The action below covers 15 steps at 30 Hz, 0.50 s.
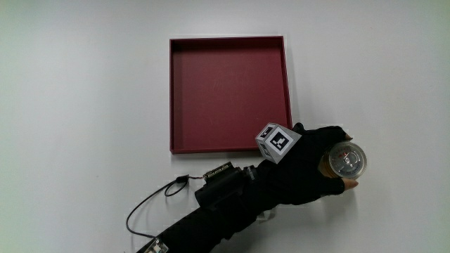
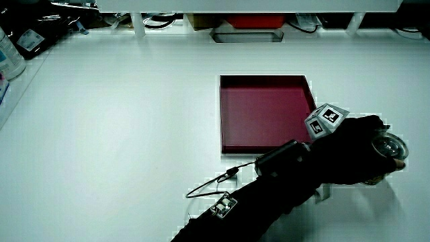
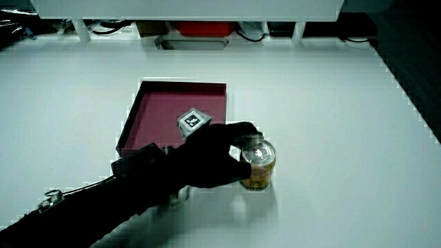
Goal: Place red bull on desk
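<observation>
while the gloved hand (image 1: 309, 165) wraps its fingers around the red bull can (image 1: 348, 159), the can stands upright on the desk (image 1: 84, 105), just beside the near corner of the dark red tray (image 1: 228, 95) and outside it. in a side view the can (image 3: 259, 165) shows its silver top and yellowish body, its base seemingly touching the white surface, with the fingers (image 3: 238, 155) curled about its upper half. its long axis runs straight up, and the hand closes on it from the tray's side, forearm trailing back toward the person. the tray holds nothing. since the can already looks seated, the coming move likely turns on releasing the fingers sideways without tipping the tall, narrow can.
</observation>
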Available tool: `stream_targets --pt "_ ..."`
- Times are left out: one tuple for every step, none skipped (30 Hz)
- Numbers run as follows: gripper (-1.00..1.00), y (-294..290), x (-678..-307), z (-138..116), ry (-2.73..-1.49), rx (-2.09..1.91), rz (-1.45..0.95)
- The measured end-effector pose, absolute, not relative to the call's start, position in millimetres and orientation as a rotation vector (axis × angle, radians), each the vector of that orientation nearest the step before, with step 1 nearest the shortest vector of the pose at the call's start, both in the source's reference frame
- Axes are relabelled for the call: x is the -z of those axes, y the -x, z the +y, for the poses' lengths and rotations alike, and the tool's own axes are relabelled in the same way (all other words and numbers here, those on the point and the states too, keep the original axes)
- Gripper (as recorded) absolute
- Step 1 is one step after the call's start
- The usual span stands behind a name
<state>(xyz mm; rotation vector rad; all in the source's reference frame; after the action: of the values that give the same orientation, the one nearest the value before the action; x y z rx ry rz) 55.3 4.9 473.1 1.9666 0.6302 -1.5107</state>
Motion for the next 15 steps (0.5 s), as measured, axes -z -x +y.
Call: stream_targets --pt "0.00 -55.0 -473.2 4.9 -1.975 1.496 0.628" --pt "0.00 -55.1 -474.6 5.0 -1.969 1.523 0.640" --pt "0.00 -54.6 -474.9 5.4 -1.970 1.526 0.633" --pt "0.00 -54.2 -476.1 5.6 -1.979 1.523 0.637" --pt "-0.05 -54.0 -476.5 5.7 -1.977 1.539 0.645" --pt "-0.10 -53.4 -475.2 5.7 -1.985 1.538 0.650" --pt "-0.14 -53.3 -476.6 6.1 -1.981 1.538 0.637" --pt "-0.19 -53.7 -477.7 6.0 -1.974 1.556 0.645" --pt "-0.24 -53.4 -477.7 6.2 -1.964 1.546 0.630" --pt "-0.29 -53.3 -479.0 6.2 -1.960 1.549 0.628" --pt "-0.33 -53.0 -478.9 6.5 -1.949 1.561 0.622" --pt "-0.38 -52.7 -478.7 6.7 -1.960 1.546 0.622" --pt "-0.43 -52.7 -478.5 6.9 -1.953 1.542 0.608" --pt "-0.48 -53.4 -479.2 6.9 -1.932 1.559 0.606" --pt "-0.52 -53.8 -478.7 7.0 -1.919 1.549 0.596"
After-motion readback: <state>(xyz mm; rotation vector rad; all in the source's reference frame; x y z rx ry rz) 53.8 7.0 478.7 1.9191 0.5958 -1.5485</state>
